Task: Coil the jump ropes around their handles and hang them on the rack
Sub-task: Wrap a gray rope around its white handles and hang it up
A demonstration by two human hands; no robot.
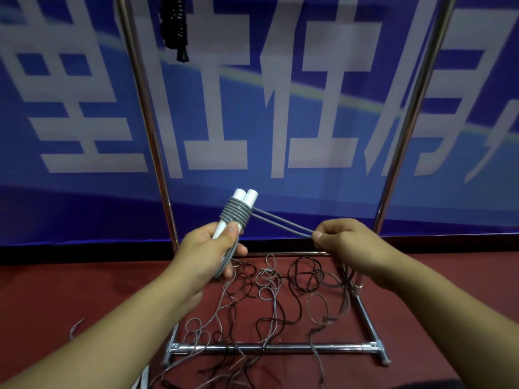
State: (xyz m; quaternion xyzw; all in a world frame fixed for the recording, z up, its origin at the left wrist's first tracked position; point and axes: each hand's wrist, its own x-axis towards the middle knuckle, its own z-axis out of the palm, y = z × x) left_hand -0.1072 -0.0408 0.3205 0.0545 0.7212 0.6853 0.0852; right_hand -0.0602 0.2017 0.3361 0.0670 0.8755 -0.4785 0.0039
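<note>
My left hand point(216, 248) grips two white handles point(241, 209) at centre frame, grey rope point(235, 215) coiled around them. My right hand point(341, 238) pinches a doubled strand, fingers curled, its end hidden in the grip. Loose ropes point(269, 299) tangle on the red floor inside the rack point(269, 348). A black coiled rope point(175, 26) hangs upper left, its top cut off.

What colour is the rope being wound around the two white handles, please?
Grey; the coiled rope shows best in the head view, the only one.
</note>
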